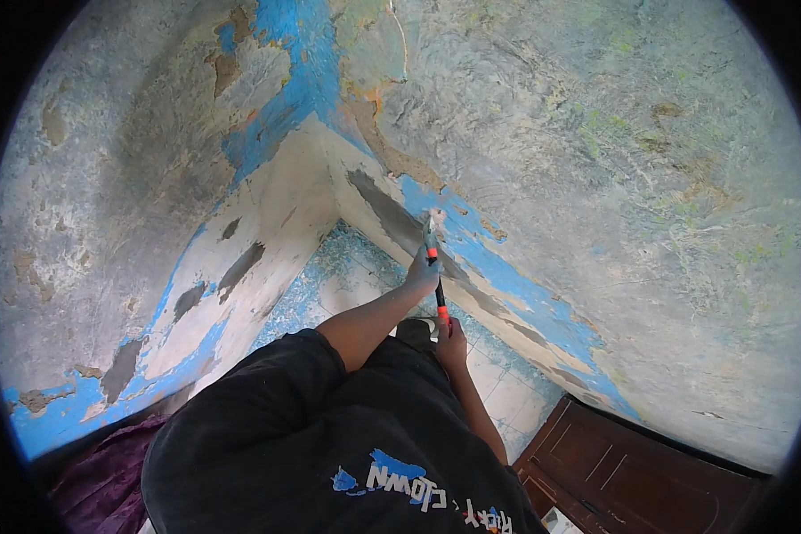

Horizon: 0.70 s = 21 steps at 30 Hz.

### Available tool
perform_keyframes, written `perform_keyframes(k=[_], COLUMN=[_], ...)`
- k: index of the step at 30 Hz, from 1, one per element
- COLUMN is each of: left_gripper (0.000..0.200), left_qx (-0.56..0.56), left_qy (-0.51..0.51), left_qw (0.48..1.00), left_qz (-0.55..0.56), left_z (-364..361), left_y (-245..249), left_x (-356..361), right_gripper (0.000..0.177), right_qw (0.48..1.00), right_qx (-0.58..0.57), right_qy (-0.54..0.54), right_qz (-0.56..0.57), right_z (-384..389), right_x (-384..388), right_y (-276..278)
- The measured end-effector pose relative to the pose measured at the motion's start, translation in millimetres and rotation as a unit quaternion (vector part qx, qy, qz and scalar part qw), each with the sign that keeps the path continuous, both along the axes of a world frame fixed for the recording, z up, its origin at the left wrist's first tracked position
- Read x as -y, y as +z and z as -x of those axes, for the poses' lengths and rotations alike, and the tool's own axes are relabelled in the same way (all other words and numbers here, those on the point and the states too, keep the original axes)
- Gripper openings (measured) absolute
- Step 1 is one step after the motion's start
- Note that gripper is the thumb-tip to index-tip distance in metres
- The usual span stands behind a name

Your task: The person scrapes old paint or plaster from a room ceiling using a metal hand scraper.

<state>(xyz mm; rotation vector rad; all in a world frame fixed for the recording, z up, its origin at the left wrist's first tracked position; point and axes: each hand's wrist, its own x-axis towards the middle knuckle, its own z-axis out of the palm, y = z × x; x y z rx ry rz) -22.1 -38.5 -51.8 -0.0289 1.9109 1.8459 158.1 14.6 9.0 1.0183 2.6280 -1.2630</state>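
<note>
Both my hands grip one long-handled scraper (442, 294) with a black and orange handle. My left hand (424, 272) is closed round the upper part, just below the head. Lower down, my right hand (451, 343) is wrapped round the orange end of the handle. The scraper's head lies at the blue paint band (472, 254) on the right wall and appears to touch it; the blade's edge is hard to make out. Beside it runs a white lower band (365, 209) with a dark grey bare patch (387, 212).
Two rough grey walls meet in a corner, with blue paint (307, 67) running down it. Blue flakes lie on the tiled floor (351, 276). A dark brown wooden panelled piece (627, 472) lies at lower right, and purple cloth (107, 476) at lower left.
</note>
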Motion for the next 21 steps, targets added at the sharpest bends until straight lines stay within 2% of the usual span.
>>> perform_keyframes(k=[1, 4, 7, 10, 13, 16, 17, 21], left_gripper=[0.036, 0.034, 0.031, 0.028, 0.028, 0.028, 0.027, 0.025], left_qx=[-0.022, 0.027, 0.086, 0.115, 0.063, 0.098, 0.093, 0.084], left_qy=[0.001, 0.005, -0.006, 0.004, 0.016, 0.047, 0.035, -0.009], left_qw=[0.999, 0.999, 0.996, 0.989, 0.997, 0.991, 0.992, 0.992], left_qz=[0.026, -0.019, -0.026, -0.09, -0.044, -0.079, -0.08, -0.091], left_z=[3.9, 13.4, 2.5, 0.1, 12.9, 22.7, 19.0, 2.2], left_y=[0.1, -0.5, 8.4, 12.8, 27.5, 21.6, 19.7, 18.7], left_x=[2.1, 2.2, -8.9, -8.6, 6.0, 8.8, 7.8, 0.3], right_gripper=[0.03, 0.032, 0.03, 0.03, 0.031, 0.03, 0.03, 0.028], right_qw=[1.0, 0.999, 0.999, 1.0, 0.998, 0.999, 0.999, 0.999], right_qx=[-0.005, 0.034, -0.008, 0.003, -0.057, 0.025, -0.007, -0.015], right_qy=[0.009, 0.019, -0.004, -0.009, 0.025, 0.021, 0.023, -0.001], right_qz=[-0.01, 0.0, -0.042, -0.003, -0.028, -0.023, -0.04, -0.037], right_z=[3.6, 11.5, 3.2, -1.0, 12.7, 28.9, 24.5, 3.0], right_x=[1.0, -4.2, -8.4, -8.8, -5.0, 1.5, 0.2, -3.0], right_y=[-1.4, 3.4, 2.5, 10.5, -4.8, 6.6, 1.7, -0.1])
